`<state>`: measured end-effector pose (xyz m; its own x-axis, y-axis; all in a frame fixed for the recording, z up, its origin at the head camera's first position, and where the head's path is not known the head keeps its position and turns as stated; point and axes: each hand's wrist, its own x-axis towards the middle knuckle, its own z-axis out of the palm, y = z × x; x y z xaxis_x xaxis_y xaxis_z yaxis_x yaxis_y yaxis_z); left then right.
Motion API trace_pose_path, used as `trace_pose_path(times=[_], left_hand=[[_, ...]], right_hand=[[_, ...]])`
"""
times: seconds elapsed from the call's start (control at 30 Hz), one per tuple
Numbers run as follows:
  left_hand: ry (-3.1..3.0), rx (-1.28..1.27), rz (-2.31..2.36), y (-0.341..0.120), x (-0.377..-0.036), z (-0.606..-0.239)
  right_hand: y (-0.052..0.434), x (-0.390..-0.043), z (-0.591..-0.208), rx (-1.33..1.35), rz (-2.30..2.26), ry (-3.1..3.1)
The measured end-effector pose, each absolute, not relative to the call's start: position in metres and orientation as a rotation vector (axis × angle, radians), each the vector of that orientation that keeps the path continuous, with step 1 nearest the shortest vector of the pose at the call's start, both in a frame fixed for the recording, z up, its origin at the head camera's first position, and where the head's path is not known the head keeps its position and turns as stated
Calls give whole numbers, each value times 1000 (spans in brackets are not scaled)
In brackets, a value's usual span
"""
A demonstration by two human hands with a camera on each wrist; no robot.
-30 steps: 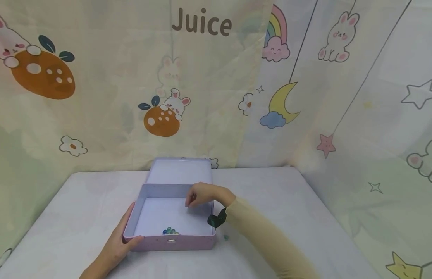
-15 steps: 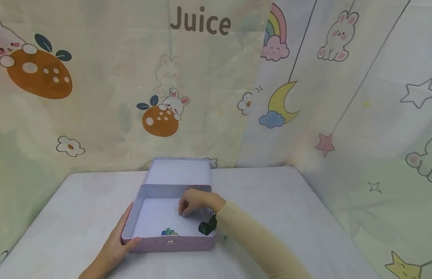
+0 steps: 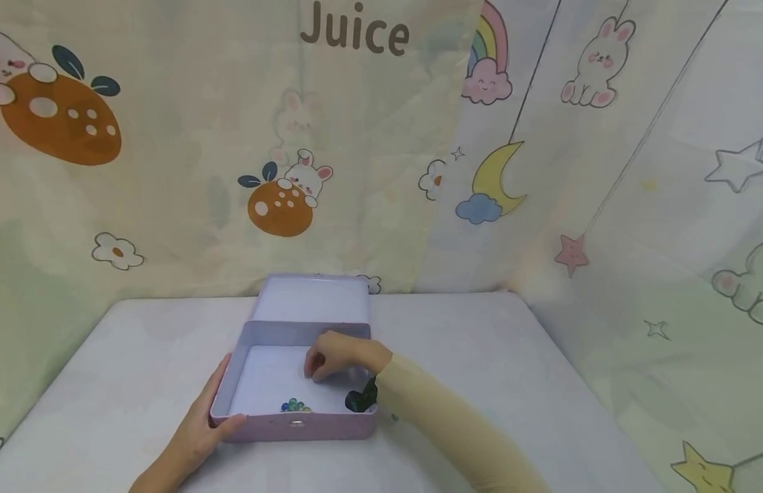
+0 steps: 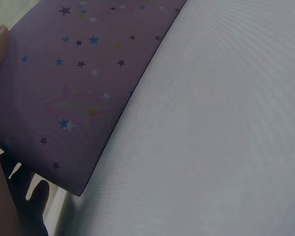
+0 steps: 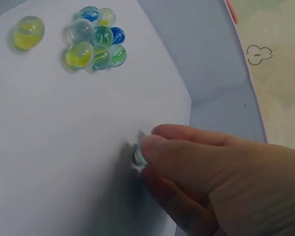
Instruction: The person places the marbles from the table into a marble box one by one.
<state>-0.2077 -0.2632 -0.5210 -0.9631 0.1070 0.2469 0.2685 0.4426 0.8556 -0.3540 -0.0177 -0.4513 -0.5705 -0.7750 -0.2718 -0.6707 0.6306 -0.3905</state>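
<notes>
Table (image 3: 510, 370) fills the lower frame, its lilac tin box (image 3: 295, 428) at lower centre, lid back. Left hand (image 3: 202, 431) grips the box's lower-left corner. Right hand (image 3: 338, 355), inside, pinches a clear marble (image 5: 139, 156). Marble cluster (image 5: 97, 44) lies against the near wall.

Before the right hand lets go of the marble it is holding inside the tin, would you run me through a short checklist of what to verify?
1. Right hand pinches a marble at its fingertips: ok.
2. That hand is inside the open tin box, close above the white floor: ok.
3. Left hand grips the box's near left corner: ok.
4. Lid open and out of the way: ok.
5. Marble cluster and the lone yellow marble lie clear of the fingertips: ok.
6. Marble touching the floor already: cannot tell.
</notes>
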Motion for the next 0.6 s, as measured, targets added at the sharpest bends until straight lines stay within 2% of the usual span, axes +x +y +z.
trace_pose_path(times=[0.33, 0.6], left_hand=[[-2548, -320, -1564, -261, -208, -519], [-2562, -302, -1553, -259, -207, -516]], right_hand=[[-6, -350, -426, -1208, -483, 2431], [35, -326, -394, -1233, -724, 2450]])
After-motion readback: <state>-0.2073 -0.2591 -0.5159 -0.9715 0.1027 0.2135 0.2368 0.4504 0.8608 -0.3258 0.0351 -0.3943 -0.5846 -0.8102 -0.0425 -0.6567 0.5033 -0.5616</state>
